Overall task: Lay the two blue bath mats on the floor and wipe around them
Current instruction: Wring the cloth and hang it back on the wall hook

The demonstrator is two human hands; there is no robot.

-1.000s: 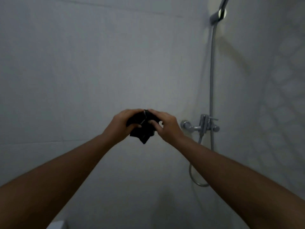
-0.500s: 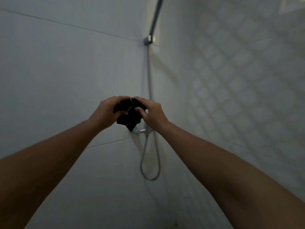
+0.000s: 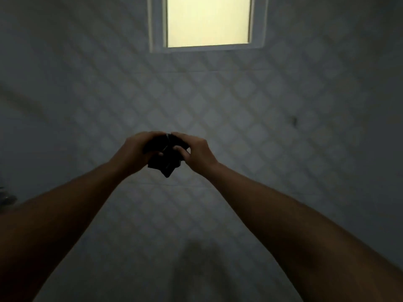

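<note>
Both hands, left and right, are closed around a dark bunched cloth, probably the wiper. Fold it flat before wiping. No mats are in view.

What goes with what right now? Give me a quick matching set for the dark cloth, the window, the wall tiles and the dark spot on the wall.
1. dark cloth
2. window
3. wall tiles
4. dark spot

A. lit pale yellow, top centre
B. right of the hands, on the wall
C. bunched between left hand and right hand
D. diamond pattern

Pairs: 1-C, 2-A, 3-D, 4-B
</note>
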